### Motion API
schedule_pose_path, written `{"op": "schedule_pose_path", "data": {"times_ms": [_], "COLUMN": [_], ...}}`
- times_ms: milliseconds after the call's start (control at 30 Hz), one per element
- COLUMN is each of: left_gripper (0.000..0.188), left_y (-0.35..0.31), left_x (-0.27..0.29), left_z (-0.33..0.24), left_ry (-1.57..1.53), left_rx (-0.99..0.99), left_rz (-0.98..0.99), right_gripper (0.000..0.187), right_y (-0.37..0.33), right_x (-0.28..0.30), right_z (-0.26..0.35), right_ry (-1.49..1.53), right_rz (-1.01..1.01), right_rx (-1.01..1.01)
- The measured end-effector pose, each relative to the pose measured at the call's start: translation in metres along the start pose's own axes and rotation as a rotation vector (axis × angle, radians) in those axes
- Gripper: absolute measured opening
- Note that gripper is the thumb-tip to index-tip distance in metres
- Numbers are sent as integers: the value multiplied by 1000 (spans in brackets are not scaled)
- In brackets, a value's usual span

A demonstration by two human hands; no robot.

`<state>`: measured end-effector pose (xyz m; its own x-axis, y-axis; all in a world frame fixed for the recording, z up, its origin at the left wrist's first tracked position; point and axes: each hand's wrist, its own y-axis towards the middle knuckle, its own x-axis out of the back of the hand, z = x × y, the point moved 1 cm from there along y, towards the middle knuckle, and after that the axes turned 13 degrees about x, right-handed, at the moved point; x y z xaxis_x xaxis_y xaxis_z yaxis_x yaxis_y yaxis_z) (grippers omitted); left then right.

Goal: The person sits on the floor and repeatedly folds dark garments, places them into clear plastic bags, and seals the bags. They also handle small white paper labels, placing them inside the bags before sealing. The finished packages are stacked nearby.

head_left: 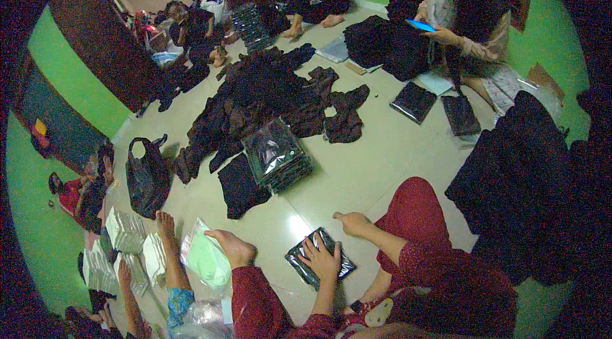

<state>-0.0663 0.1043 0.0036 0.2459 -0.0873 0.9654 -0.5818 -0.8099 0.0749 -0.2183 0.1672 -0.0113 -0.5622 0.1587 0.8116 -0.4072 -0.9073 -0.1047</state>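
Observation:
On the pale tiled floor before my crossed legs lies a black folded garment in a shiny clear bag (345,267). My left hand (324,261) rests flat on this package with its fingers spread. My right hand (354,224) hovers just beyond the package and to its right, fingers drawn together toward the left. Whatever those fingers hold, if anything, is too small to make out. Ahead stands a stack of bagged black garments (277,153), with a loose black cloth (241,187) at its left side.
A large heap of dark clothes (261,90) spreads beyond the stack. Left are a black carrier bag (146,176), white stacks (126,230) and a pale green bagged item (207,259). Black cloth (516,192) piles up at right. Several other people sit around; one holds a phone (421,25).

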Motion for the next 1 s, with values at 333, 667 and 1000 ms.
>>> {"op": "schedule_pose_path", "data": {"times_ms": [333, 667, 1000], "left_gripper": [77, 72, 72], "left_y": [1, 3, -27], "left_x": [2, 25, 6], "left_z": [0, 6, 5], "left_ry": [-10, -119, -5], "left_rx": [12, 76, -35], "left_rz": [72, 85, 1], "right_gripper": [45, 38, 34], "right_y": [-2, -5, -4], "right_x": [2, -1, -12], "right_z": [0, -3, -14], "right_ry": [16, 11, 26], "right_rz": [16, -45, -113], "right_rx": [3, -11, 29]}}
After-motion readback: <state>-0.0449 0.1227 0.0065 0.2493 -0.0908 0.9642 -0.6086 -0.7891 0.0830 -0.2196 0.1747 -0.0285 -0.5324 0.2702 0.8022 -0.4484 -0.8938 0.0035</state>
